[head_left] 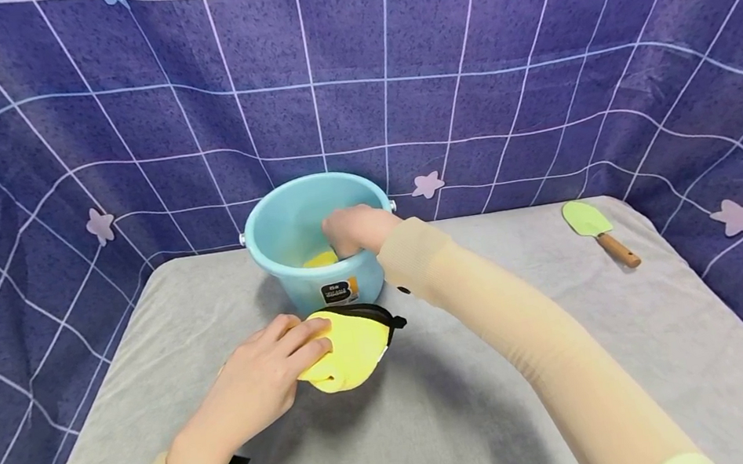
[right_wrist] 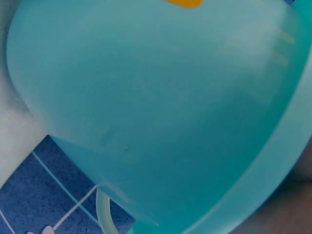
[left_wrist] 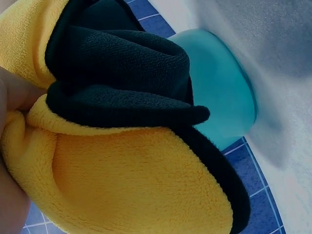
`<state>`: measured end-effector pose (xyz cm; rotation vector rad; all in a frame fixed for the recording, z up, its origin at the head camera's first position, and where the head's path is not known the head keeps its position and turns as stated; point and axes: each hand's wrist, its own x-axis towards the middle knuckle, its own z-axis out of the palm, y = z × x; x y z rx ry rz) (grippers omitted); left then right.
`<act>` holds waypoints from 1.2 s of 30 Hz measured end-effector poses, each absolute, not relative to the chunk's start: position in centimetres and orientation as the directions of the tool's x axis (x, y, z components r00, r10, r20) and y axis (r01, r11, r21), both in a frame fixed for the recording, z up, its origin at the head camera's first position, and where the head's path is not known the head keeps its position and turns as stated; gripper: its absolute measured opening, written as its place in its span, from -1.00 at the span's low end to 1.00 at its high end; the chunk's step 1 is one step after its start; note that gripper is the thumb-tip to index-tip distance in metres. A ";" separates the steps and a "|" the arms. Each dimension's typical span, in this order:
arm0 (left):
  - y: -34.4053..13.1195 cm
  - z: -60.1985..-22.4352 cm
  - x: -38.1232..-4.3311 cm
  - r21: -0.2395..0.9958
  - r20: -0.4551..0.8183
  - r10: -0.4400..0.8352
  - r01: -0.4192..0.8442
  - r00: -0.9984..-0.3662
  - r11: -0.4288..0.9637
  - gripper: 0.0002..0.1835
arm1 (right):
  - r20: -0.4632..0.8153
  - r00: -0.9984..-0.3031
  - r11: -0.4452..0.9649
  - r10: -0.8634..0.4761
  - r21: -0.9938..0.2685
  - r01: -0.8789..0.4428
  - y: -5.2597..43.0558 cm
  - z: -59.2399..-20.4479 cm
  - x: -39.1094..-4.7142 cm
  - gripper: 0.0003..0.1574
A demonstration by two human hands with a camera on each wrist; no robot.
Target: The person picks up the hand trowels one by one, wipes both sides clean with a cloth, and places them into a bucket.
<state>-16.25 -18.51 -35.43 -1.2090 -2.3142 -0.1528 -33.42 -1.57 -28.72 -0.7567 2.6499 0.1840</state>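
My left hand (head_left: pixel 263 370) grips a folded yellow cloth with black edging and a dark reverse side (head_left: pixel 355 345), held just in front of the bucket. In the left wrist view, the thumb side pinches folds of the cloth (left_wrist: pixel 136 180) at the left edge. A light blue bucket (head_left: pixel 304 289) stands upright at the back of the table. My right hand (head_left: pixel 357 228) reaches over its rim to the inside, fingers hidden; whether it holds anything I cannot tell. Something yellow (head_left: pixel 321 260) shows in the bucket beside that hand. The bucket's outer wall (right_wrist: pixel 146 97) fills the right wrist view.
Far to the right lies a spatula with a light green blade and wooden handle (head_left: pixel 615 249). A grey cover (head_left: pixel 523 242) spreads over the table. Behind and at both sides hangs a purple-blue gridded cloth (head_left: pixel 345 45) with star shapes.
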 end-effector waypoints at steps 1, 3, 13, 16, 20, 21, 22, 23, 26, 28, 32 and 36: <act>-18.5 -35.4 -16.3 -0.134 0.494 0.733 0.792 -0.468 0.595 -0.53 | -0.384 -0.787 0.847 -0.482 0.025 -0.531 -1.5 -28.7 -33.4 -0.97; -18.5 -35.4 -16.2 -0.131 0.492 0.733 0.792 -0.470 0.596 -0.52 | -0.369 -0.795 0.847 -0.481 0.036 -0.530 -1.4 -28.6 -33.3 -0.89; -18.6 -35.3 -16.0 -0.128 0.493 0.732 0.793 -0.471 0.596 -0.54 | -0.223 -0.807 0.814 -0.546 0.086 -0.575 -0.1 -27.5 -32.8 -0.78; -18.6 -35.3 -16.0 -0.128 0.496 0.732 0.794 -0.468 0.594 -0.54 | -0.163 -0.797 0.797 -0.582 0.081 -0.598 0.4 -27.3 -32.5 -0.73; -18.7 -35.3 -15.9 -0.130 0.500 0.734 0.797 -0.460 0.589 -0.54 | -0.089 -0.792 0.789 -0.604 0.076 -0.610 1.2 -26.7 -31.7 -0.74; -18.7 -35.3 -15.9 -0.131 0.501 0.734 0.797 -0.459 0.589 -0.54 | -0.079 -0.791 0.789 -0.606 0.071 -0.611 1.5 -26.4 -31.4 -0.77; -18.7 -35.3 -15.9 -0.131 0.502 0.734 0.798 -0.458 0.588 -0.54 | -0.062 -0.792 0.789 -0.608 0.063 -0.611 1.8 -26.2 -31.1 -0.82; -18.7 -35.3 -15.8 -0.132 0.503 0.733 0.798 -0.458 0.588 -0.54 | -0.047 -0.791 0.789 -0.610 0.056 -0.612 2.1 -25.9 -30.9 -0.87; -18.6 -35.3 -15.8 -0.135 0.502 0.735 0.798 -0.455 0.587 -0.54 | -0.017 -0.783 0.782 -0.622 0.035 -0.622 3.0 -25.3 -30.2 -0.89; -18.6 -35.3 -15.8 -0.137 0.504 0.738 0.802 -0.449 0.582 -0.54 | 0.008 -0.777 0.777 -0.629 0.022 -0.629 3.7 -24.9 -29.7 -0.81; -18.5 -35.3 -15.8 -0.139 0.524 0.737 0.810 -0.428 0.569 -0.54 | 0.046 -0.770 0.771 -0.637 0.015 -0.637 5.2 -24.3 -28.8 -0.78; -18.5 -35.3 -15.7 -0.142 0.533 0.736 0.813 -0.418 0.565 -0.54 | 0.081 -0.777 0.781 -0.624 0.028 -0.624 6.7 -24.0 -27.7 -0.79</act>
